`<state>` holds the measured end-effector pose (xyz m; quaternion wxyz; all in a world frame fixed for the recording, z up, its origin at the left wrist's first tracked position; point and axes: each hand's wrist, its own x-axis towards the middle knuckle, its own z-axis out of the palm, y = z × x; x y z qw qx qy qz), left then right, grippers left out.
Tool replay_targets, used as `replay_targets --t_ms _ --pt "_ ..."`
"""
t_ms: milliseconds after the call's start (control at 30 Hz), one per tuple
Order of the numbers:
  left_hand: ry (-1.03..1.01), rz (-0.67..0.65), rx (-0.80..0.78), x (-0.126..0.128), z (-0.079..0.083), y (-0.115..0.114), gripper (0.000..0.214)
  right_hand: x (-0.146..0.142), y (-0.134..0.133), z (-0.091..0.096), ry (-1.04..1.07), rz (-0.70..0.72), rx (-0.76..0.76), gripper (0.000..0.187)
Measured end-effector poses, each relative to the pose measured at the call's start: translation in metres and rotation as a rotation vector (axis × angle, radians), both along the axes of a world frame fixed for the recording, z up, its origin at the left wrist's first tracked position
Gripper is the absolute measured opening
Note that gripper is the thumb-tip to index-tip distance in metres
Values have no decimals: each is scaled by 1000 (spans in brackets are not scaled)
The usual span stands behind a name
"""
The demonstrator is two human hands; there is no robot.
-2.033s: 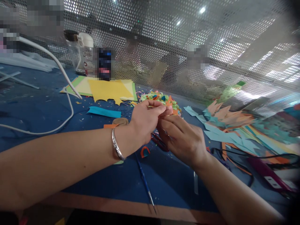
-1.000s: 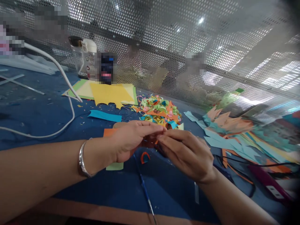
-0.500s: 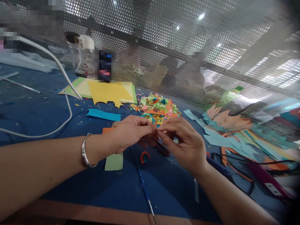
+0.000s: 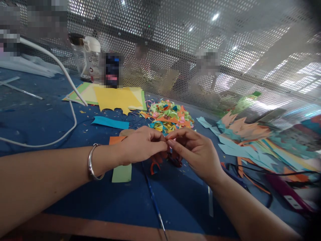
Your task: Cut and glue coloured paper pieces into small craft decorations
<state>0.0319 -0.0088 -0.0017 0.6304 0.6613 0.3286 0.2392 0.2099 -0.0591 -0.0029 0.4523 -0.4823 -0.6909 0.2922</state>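
Paper curl (image 4: 152,168), orange outside, lies in the frame's lower centre, just below the left hand (image 4: 139,145) and farther from the right hand (image 4: 202,155) — both pinched, tips meeting, anything gripped between them too hidden to tell.

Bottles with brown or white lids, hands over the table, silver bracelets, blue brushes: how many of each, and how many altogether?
Brown-lidded bottle and white-lidded bottle: 2
Left hand and right hand: 2
Silver bracelet: 1
Blue brush: 1
Total: 6
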Motion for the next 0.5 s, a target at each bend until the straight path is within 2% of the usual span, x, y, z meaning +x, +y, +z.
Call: replay_targets --t_ms 267,400,500 --pt "79 -4 247 -2 -4 1 17 2 1 -1 84 -1 -90 15" --pt "79 6 244 -2 -4 1 19 2 1 -1 91 -22 -71 14" --pt "83 22 176 0 0 -2 18 2 3 -1 127 -18 -72 14"
